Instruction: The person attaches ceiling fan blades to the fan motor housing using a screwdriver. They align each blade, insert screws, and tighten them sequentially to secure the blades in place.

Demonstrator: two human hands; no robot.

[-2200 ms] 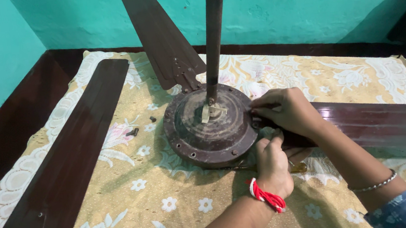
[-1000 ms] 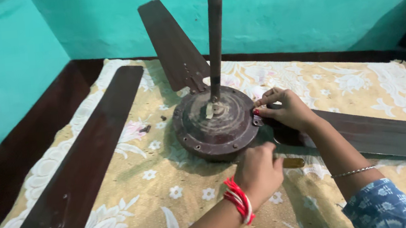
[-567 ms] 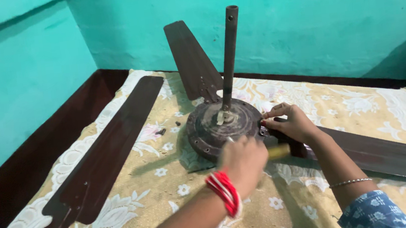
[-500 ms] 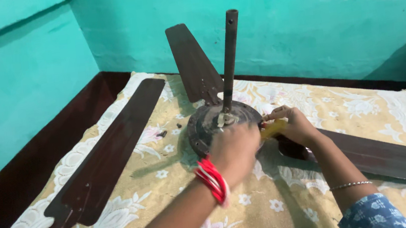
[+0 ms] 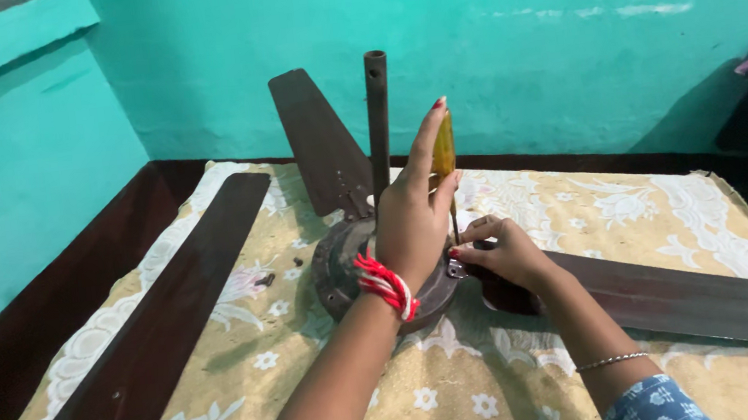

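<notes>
Left hand [image 5: 413, 215] is gripping the yellow-handled screwdriver [image 5: 444, 152] upright, tip pointing down; right hand [image 5: 506, 252] is pinching the blade bracket [image 5: 456, 269].

Upright rod [image 5: 379, 126] and screwdriver [image 5: 444, 152] crowd the motor hub [image 5: 343, 269]; cloth [image 5: 634, 220] beyond lies open.

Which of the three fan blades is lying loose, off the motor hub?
The left blade, lying alone on the cloth, apart from the hub. The rear blade and right blade both meet it.
</notes>
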